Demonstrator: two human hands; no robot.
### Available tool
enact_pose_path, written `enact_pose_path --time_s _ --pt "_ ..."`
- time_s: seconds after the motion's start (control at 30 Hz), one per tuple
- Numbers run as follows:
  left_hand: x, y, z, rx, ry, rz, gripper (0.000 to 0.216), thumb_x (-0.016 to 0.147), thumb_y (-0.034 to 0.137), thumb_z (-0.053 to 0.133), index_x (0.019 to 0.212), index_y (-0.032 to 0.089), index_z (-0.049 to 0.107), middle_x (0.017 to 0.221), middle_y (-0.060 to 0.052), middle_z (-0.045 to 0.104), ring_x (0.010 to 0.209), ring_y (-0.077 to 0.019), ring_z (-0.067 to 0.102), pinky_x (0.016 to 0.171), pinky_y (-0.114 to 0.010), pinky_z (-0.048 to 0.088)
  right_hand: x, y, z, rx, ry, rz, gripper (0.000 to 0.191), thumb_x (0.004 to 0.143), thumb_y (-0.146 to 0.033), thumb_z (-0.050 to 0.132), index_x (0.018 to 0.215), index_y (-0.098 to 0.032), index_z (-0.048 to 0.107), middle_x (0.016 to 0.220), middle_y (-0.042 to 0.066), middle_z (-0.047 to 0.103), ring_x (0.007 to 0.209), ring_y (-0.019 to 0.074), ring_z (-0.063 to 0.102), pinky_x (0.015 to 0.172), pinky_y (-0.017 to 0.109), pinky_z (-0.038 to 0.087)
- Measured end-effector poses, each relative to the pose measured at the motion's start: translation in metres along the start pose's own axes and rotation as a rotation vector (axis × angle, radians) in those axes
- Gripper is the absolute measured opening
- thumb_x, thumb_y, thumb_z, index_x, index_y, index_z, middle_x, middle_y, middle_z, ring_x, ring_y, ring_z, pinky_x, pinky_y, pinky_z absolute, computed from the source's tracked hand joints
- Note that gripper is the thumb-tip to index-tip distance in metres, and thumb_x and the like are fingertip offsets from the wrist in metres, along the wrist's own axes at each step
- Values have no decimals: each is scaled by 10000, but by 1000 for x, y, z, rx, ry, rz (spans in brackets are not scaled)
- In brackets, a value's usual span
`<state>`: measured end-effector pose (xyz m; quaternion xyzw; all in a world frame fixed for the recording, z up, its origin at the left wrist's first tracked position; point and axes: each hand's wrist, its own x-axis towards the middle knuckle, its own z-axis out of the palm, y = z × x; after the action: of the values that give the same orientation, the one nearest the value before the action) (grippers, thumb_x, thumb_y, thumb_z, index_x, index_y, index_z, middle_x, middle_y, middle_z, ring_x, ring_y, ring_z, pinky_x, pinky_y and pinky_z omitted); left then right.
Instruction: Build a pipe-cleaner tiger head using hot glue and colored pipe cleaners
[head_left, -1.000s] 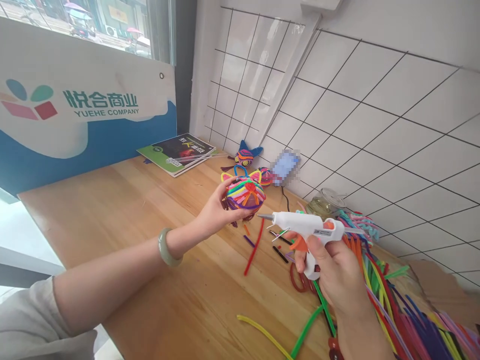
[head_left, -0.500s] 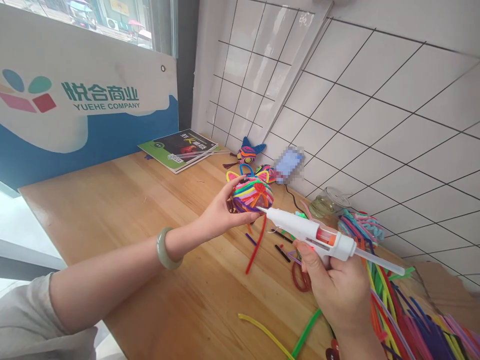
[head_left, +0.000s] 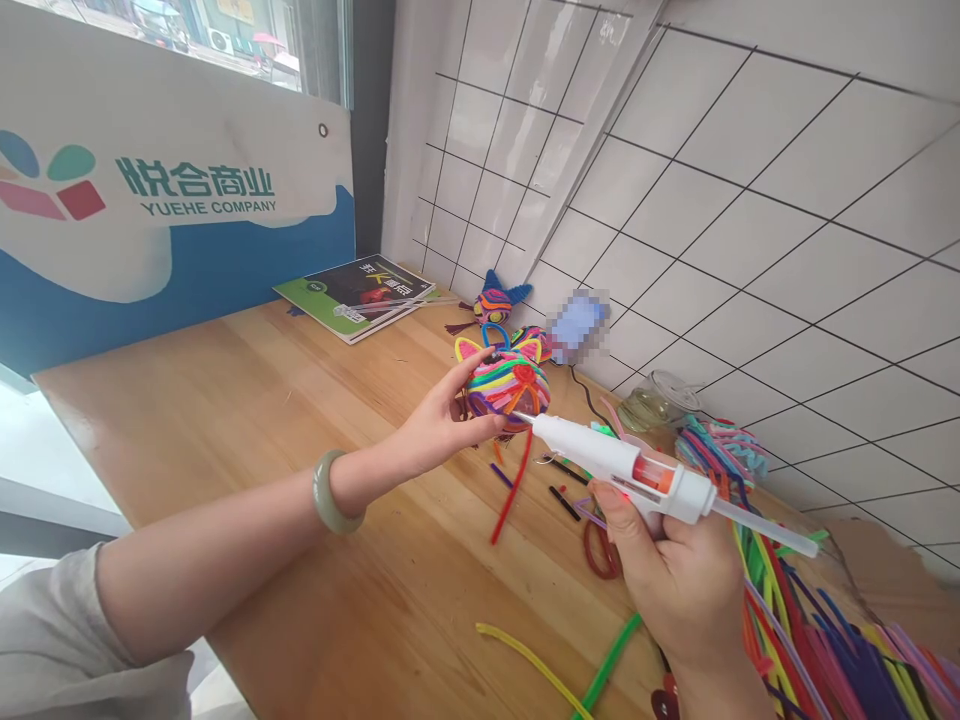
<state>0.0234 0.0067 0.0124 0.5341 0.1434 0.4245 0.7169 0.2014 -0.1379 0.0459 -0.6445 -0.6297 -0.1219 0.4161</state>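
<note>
My left hand point(head_left: 439, 425) is closed around a round multicoloured pipe-cleaner ball point(head_left: 506, 387) with cat ears, held above the wooden table point(head_left: 247, 420). A jade bangle sits on that wrist. My right hand point(head_left: 679, 575) grips a white hot glue gun point(head_left: 630, 465). Its metal nozzle touches the ball's lower right side. A clear glue stick juts from the gun's back end.
Loose pipe cleaners point(head_left: 810, 620) pile up at the right, with red, yellow and green ones scattered near my hands. Two finished pipe-cleaner figures point(head_left: 499, 305), a phone, a glass jar point(head_left: 660, 405) and a magazine point(head_left: 356, 295) lie by the tiled wall.
The glue gun swung up and left until its nozzle met the ball. My left hand raised the ball slightly and turned it toward the nozzle.
</note>
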Motion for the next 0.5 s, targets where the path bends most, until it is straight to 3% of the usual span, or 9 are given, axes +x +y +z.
enact_pose_path --time_s 0.5 --pt "2 -4 -2 18 2 7 807 726 237 743 1425 214 340 1379 -147 508 1085 -290 620 848 -368 564 -1 3 0 -35 4 -41 256 841 -361 627 1023 -181 639 981 98 684 1029 271 632 933 434 490"
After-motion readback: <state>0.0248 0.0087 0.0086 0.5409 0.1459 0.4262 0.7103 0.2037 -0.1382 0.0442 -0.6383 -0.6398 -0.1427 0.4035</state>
